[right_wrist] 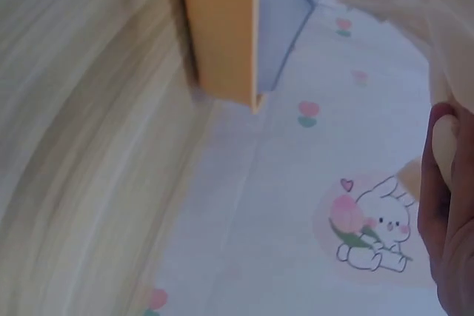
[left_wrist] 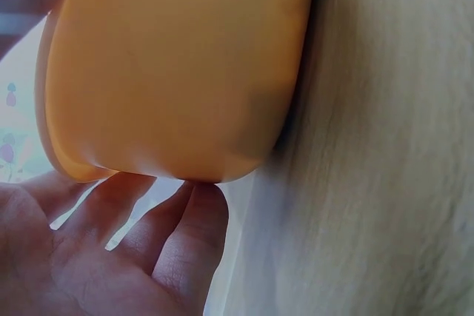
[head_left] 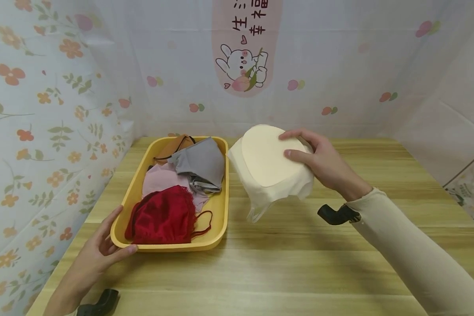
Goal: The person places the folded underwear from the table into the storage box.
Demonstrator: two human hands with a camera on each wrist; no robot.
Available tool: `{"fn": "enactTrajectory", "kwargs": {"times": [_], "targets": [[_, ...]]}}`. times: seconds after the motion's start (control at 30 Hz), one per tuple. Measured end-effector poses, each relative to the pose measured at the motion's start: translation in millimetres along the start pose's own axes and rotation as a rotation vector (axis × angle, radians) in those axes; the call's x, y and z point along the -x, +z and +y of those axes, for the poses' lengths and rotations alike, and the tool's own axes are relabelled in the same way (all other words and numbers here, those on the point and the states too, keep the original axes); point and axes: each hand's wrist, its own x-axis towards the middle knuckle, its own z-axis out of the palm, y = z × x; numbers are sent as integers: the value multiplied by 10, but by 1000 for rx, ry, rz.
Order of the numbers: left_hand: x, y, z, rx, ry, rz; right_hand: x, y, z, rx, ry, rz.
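Observation:
A folded cream bra [head_left: 270, 158] with smooth rounded cups hangs above the table, right of the yellow basin [head_left: 226, 206]. My right hand [head_left: 320, 158] pinches its right side between thumb and fingers; a thin strap dangles below. My left hand [head_left: 92, 254] holds the basin's near left corner, thumb at the front rim and fingers along the left side. Close up in the left wrist view, fingers [left_wrist: 189, 238] touch the basin's outer wall [left_wrist: 178, 72]. Inside lie a red satin lace-edged garment [head_left: 166, 215], a grey bra [head_left: 201, 162], a pink garment [head_left: 162, 177] and an orange-brown one [head_left: 175, 147] with black edging.
The basin stands on a wood-grain table [head_left: 284, 272], toward its left. A floral cloth [head_left: 35, 131] hangs along the left, and a white printed curtain [head_left: 332, 57] closes the back. Black curved pieces [head_left: 337, 215] sit at both wrists.

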Motion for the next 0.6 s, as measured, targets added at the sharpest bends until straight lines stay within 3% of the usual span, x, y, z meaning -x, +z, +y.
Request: {"fn": "enactTrajectory", "kwargs": {"times": [0.13, 0.37, 0.6], "targets": [[-5, 1, 14, -7, -3, -5, -58, 30, -58, -42, -6, 13], [-15, 10, 17, 8, -3, -9, -157, 110, -183, -213, -14, -47], [0, 2, 7, 11, -6, -8, -263, 257, -271, -272, -51, -58]]}}
